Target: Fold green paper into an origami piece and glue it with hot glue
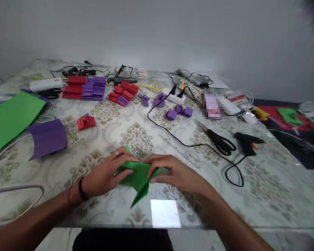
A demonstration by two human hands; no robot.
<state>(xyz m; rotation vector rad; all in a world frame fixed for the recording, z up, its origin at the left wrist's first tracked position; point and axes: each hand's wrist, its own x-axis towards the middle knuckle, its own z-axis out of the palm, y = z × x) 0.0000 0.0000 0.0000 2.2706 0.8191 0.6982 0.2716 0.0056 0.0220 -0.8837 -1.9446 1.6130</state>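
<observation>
Between my hands, just above the table's front part, is a folded piece of green paper (139, 176) with a pointed flap hanging toward me. My left hand (112, 170) grips its left side, thumb on the near face and fingers over the top. On the right side, my right hand (163, 169) pinches the paper between thumb and fingers. A small red folded paper piece (86, 122) lies beyond my left hand. Farther left are a curled purple sheet (48, 137) and a large green sheet (14, 118).
Black-handled scissors (221, 141) and a black glue gun (247, 143) lie right, the gun's cord crossing the patterned table (264, 195). Red and purple folded pieces (94, 89), more red ones (123, 93), small purple ones (179, 111) and a white power strip (175, 97) sit farther back.
</observation>
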